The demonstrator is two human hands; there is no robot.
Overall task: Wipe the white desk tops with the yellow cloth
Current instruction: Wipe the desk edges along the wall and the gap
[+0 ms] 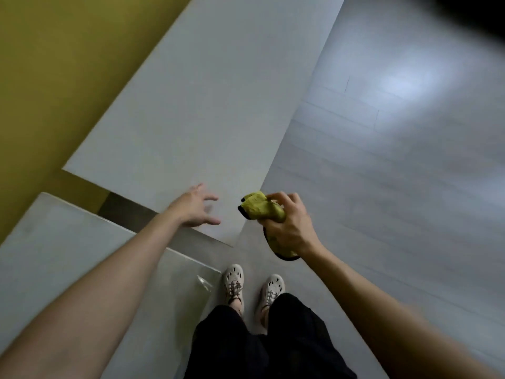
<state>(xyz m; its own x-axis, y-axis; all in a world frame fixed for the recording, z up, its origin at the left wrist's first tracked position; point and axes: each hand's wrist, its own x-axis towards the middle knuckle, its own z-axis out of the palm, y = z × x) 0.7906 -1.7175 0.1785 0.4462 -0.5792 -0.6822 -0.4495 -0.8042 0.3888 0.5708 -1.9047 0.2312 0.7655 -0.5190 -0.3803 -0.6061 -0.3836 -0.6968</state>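
View: one, wide-angle, worn on the head.
Direction: forward and steeply down, onto the shoes (233, 280) and floor (382, 187).
Tilt: the white desk tops (205, 105) are seen slanting across the left half.
Nearness: the left hand (195, 207) and the right hand (291, 225), with the yellow cloth (259, 207), are framed centrally at the ends of outstretched arms.

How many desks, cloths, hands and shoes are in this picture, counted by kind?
Desks: 2, far desk, near desk
Cloths: 1, yellow cloth
Hands: 2, left hand, right hand
Shoes: 2, left shoe, right shoe
Total: 7
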